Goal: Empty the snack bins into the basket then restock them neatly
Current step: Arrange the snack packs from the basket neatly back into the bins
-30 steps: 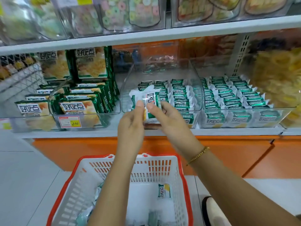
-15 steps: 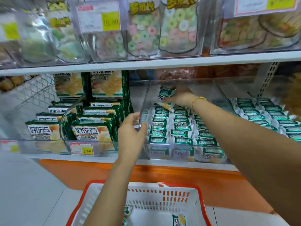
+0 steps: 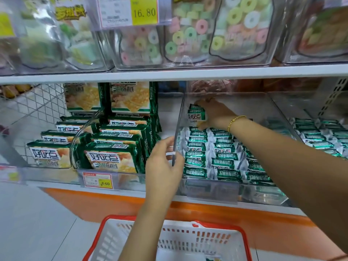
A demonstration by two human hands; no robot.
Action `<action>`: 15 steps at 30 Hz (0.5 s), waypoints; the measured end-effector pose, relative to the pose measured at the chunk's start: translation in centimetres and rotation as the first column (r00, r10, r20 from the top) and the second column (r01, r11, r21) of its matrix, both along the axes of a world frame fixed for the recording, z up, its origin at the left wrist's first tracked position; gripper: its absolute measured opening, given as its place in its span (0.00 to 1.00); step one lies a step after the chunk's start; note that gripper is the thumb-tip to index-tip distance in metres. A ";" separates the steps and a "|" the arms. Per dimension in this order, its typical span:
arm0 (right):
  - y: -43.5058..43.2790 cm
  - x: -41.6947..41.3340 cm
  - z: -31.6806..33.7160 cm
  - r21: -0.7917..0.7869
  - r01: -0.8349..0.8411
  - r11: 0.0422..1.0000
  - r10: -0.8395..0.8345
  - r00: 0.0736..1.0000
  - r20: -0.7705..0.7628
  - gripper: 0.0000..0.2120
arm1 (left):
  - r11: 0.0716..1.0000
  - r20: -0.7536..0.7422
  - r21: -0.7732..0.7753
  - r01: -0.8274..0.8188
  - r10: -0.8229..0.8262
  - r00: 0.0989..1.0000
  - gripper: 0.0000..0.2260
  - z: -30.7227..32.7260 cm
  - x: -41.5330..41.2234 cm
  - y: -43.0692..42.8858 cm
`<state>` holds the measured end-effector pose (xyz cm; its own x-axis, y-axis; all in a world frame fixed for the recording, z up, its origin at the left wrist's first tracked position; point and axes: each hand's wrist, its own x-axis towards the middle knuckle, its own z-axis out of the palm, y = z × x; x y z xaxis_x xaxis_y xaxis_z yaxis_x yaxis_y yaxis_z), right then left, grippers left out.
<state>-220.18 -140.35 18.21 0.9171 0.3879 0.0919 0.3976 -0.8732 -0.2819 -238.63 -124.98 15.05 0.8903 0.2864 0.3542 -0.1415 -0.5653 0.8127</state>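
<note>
A clear plastic bin [image 3: 250, 102] on the middle shelf holds rows of small green-and-white snack packs [image 3: 216, 157]. My right hand [image 3: 212, 112] reaches deep into the bin and grips a snack pack [image 3: 196, 114] above the back of the left row. My left hand [image 3: 165, 162] holds the bin's left wall, with the thumb inside and the fingers outside. The white basket with a red rim [image 3: 244, 240] sits on the floor below the shelf.
Left of the bin lie stacks of large green biscuit packs [image 3: 111, 159] behind a price tag [image 3: 98, 180]. Another clear bin of the same small packs [image 3: 320, 134] stands to the right. The upper shelf carries bags of ring candy [image 3: 188, 34].
My right hand carried the pack from the front of the bin to its back. My left hand let go of the pack and took the bin's left wall. The view moved closer.
</note>
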 end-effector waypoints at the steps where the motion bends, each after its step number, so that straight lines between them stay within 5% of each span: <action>1: 0.1 0.0 -0.1 0.019 0.020 1.000 -0.020 1.000 0.004 0.38 | 1.000 0.001 -0.004 0.008 -0.008 1.000 0.16 0.0 0.0 0.0; 7: 0.7 0.0 -0.2 0.090 0.124 0.988 -0.130 0.989 0.068 0.30 | 0.997 -0.027 -0.032 0.073 -0.074 0.997 0.18 0.3 -0.4 0.7; 12: 0.7 0.0 -0.6 0.296 0.170 0.940 -0.176 0.984 -0.008 0.29 | 0.968 -0.042 -0.206 0.146 -0.157 0.987 0.18 0.3 -1.6 1.5; 15: 0.8 0.0 -1.2 0.212 0.164 0.963 -0.169 0.986 0.008 0.25 | 0.960 -0.028 -0.214 0.181 -0.191 0.981 0.19 -0.3 -2.9 1.6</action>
